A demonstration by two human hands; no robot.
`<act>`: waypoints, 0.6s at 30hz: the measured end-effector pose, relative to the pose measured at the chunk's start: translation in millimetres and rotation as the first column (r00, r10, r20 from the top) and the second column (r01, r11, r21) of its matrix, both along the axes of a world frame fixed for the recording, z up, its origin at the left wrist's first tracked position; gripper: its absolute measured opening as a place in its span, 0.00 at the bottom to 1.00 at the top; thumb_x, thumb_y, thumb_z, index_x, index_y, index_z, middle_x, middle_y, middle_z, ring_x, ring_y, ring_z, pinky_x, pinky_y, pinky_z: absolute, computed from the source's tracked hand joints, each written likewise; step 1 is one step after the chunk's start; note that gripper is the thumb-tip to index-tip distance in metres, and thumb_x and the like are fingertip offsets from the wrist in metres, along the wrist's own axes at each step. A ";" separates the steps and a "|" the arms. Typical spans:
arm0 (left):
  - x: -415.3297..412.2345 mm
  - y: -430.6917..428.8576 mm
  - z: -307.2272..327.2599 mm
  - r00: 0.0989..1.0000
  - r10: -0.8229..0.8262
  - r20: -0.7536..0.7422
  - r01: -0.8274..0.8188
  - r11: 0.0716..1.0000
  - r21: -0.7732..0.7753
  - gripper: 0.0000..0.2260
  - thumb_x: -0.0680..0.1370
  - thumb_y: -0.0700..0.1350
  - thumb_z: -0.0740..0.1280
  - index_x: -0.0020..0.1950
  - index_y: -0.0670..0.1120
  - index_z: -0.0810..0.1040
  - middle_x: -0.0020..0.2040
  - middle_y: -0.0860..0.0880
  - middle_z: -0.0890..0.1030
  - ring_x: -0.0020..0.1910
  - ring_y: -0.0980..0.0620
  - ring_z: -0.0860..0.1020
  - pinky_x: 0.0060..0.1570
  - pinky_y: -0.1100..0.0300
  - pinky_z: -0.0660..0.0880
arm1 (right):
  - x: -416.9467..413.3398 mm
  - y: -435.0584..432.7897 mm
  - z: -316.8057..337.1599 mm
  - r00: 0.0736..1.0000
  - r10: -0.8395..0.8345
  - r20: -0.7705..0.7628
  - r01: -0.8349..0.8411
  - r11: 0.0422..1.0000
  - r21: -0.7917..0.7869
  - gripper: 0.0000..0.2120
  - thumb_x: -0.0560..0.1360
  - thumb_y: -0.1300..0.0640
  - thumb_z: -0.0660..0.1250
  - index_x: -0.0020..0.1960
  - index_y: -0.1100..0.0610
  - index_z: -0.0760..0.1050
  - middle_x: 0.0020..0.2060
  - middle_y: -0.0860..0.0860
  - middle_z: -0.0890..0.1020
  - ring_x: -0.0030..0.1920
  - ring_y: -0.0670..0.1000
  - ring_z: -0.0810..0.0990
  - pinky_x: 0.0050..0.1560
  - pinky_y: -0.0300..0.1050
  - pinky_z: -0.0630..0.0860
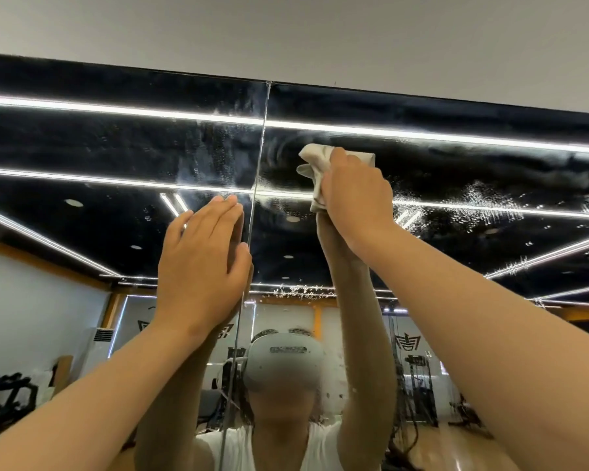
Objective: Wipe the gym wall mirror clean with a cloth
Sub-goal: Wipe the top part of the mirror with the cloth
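The right hand [354, 195] grips the cloth [315, 171] against the mirror [116, 141], droplets [483, 202] at its 3 o'clock; the left hand [201, 263] lies flat, fingers straight.

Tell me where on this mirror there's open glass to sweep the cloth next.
Open glass: the mirror left of the left hand, up to the top edge, and the droplet-streaked stretch right of the right hand and cloth. Crowded: by the seam, between both hands.

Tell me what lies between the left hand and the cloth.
In the head view, the mirror seam and smeared glass lie between left hand and cloth.
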State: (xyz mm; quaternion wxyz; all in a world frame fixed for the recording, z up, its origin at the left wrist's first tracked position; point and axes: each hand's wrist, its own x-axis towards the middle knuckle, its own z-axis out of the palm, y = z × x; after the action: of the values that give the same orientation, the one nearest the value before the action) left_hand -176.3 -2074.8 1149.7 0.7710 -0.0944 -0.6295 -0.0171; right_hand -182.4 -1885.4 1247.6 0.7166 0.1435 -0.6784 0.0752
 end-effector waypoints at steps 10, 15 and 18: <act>1.1 0.1 -0.2 0.999 0.037 0.024 -0.037 0.999 0.004 0.23 0.79 0.49 0.58 0.72 0.43 0.72 0.71 0.46 0.74 0.72 0.49 0.68 0.74 0.50 0.57 | -6.0 36.8 0.8 0.999 0.028 0.024 -0.026 0.997 -0.075 0.13 0.82 0.59 0.56 0.66 0.60 0.67 0.55 0.56 0.78 0.52 0.60 0.78 0.41 0.49 0.65; 2.0 0.8 0.0 0.998 0.052 0.025 -0.053 0.999 0.004 0.24 0.78 0.49 0.57 0.72 0.43 0.71 0.72 0.46 0.73 0.73 0.49 0.68 0.74 0.51 0.56 | -7.4 50.5 0.7 0.998 0.034 0.044 -0.030 0.995 -0.091 0.13 0.83 0.59 0.57 0.66 0.60 0.67 0.56 0.57 0.78 0.53 0.60 0.77 0.42 0.49 0.66; 2.0 1.4 -0.1 0.998 0.044 0.033 -0.044 0.999 0.005 0.24 0.78 0.49 0.56 0.73 0.42 0.71 0.72 0.45 0.72 0.73 0.48 0.68 0.74 0.50 0.56 | -8.9 59.7 1.0 0.998 0.028 0.053 -0.022 0.995 -0.100 0.13 0.83 0.59 0.56 0.66 0.61 0.67 0.56 0.57 0.78 0.53 0.61 0.77 0.42 0.49 0.66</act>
State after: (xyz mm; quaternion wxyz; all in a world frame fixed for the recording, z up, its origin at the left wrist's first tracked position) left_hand -174.3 -2073.4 1149.6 0.7610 -0.0779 -0.6441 -0.0035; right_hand -191.3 -1825.8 1248.6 0.7032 0.1142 -0.6912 0.1216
